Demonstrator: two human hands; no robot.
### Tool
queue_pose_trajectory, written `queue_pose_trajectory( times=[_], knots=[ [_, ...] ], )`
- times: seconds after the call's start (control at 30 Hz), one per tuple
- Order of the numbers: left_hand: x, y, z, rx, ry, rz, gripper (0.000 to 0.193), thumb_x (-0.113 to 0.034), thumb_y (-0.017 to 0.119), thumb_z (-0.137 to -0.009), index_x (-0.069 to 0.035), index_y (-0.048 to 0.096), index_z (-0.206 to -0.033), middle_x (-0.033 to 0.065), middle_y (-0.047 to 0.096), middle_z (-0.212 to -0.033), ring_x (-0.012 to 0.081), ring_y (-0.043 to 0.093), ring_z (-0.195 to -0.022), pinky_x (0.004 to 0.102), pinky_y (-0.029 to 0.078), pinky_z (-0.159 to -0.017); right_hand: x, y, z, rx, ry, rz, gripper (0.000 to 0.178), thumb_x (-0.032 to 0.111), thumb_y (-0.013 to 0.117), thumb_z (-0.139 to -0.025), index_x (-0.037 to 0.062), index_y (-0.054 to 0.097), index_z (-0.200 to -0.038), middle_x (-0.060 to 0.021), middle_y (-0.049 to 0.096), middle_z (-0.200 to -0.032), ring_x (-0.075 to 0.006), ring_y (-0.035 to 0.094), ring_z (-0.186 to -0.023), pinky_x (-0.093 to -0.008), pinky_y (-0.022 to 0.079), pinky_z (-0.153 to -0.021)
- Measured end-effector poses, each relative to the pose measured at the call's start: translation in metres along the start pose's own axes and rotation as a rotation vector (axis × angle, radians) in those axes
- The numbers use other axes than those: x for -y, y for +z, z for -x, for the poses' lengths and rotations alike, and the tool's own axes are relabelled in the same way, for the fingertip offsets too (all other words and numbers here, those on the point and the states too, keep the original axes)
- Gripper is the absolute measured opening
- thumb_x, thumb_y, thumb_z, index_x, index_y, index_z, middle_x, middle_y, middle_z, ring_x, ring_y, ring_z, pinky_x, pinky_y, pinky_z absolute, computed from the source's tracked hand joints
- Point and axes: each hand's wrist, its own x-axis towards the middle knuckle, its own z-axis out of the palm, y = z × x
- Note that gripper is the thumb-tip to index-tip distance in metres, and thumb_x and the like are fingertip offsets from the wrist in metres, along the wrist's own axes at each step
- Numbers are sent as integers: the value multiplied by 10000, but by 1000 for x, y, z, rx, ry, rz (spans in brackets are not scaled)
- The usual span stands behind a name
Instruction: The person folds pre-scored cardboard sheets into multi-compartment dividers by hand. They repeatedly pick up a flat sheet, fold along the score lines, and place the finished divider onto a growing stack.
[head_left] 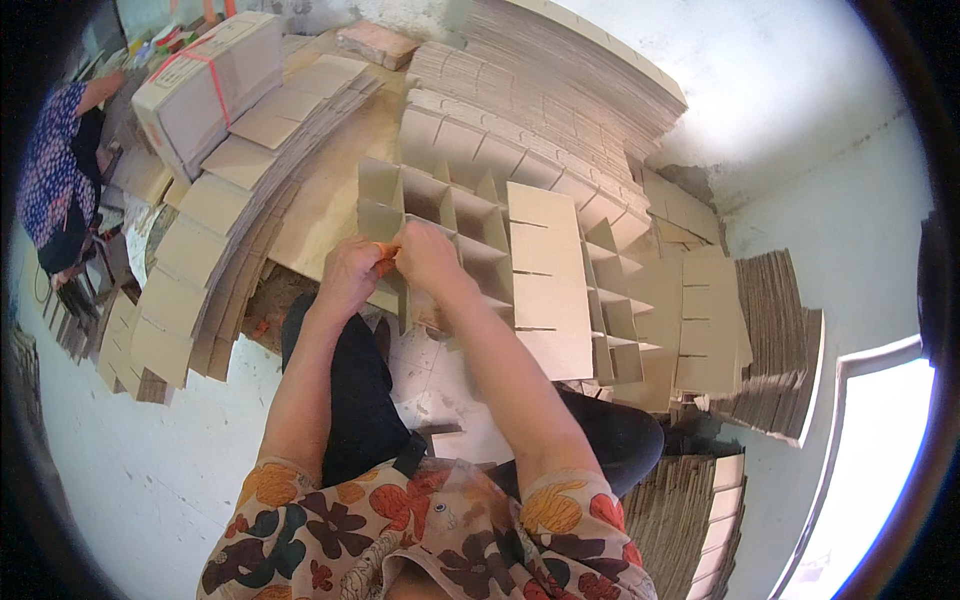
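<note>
A cardboard divider grid [452,215] of interlocked slotted strips lies before me, its square cells open upward. At its near left edge my left hand [352,272] and my right hand [428,258] come together, both closed with fingers pinched on the cardboard. Something orange shows at the fingertips between them; its kind cannot be made out. The pinched edge itself is mostly hidden by my fingers. Right of these cells lies a flat slotted cardboard sheet [548,275], and beyond it a second divider grid [612,300] shows more cells.
Long stacks of slotted cardboard strips [530,110] rise at the back. Another row of cardboard pieces [190,260] runs along the left, beside a strapped carton [210,90]. More stacks [770,330] stand at right. Far left, another person [65,175] bends over.
</note>
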Motion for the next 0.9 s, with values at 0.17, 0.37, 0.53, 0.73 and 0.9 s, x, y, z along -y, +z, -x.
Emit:
queue_pose_trajectory(
  times=[0.17, 0.37, 0.53, 0.73, 0.9],
  knots=[
    [-22, -21, 2, 150, 113, -200, 641, -48, 703, -647, -59, 488, -1251, 111, 554, -1197, 299, 474, -1148, 414, 386, -942, -35, -39, 37, -396, -71, -69, 295, 210, 643, -809, 36, 623, -1046, -208, 631, -864, -347, 606, -802, -414, 490, -722],
    [-42, -4, -36, 448, 288, -214, 849, 45, 672, -579, -6, 335, -1356, 154, 346, -1400, 315, 253, -1345, 400, 253, -1108, -131, -127, 127, -298, 436, 380, 632, 435, 663, -779, 12, 461, -1202, -191, 611, -908, -357, 591, -853, -438, 482, -714],
    [-46, 14, -87, 528, 228, -153, 877, 37, 686, -600, 7, 285, -1379, 167, 277, -1451, 300, 217, -1370, 378, 241, -1121, -180, -113, 148, -202, 313, 71, 773, 386, 764, -682, -25, 445, -1254, -162, 610, -846, -304, 597, -771, -391, 479, -677],
    [-42, 55, -144, 704, 270, -261, 1086, -59, 791, -587, -50, 124, -1444, 164, 172, -1496, 275, 138, -1398, 380, 196, -1138, -200, -116, 142, -252, 345, -148, 755, 300, 811, -644, -39, 488, -1236, -116, 599, -714, -261, 584, -652, -365, 461, -594],
    [-17, 92, -169, 685, 392, -277, 1032, -172, 816, -580, -48, 224, -1416, 194, 328, -1409, 316, 236, -1353, 386, 256, -1096, -181, -115, 144, -39, 232, -128, 773, 473, 725, -680, 18, 441, -1237, -184, 621, -1055, -389, 578, -990, -393, 465, -826]
  ],
)
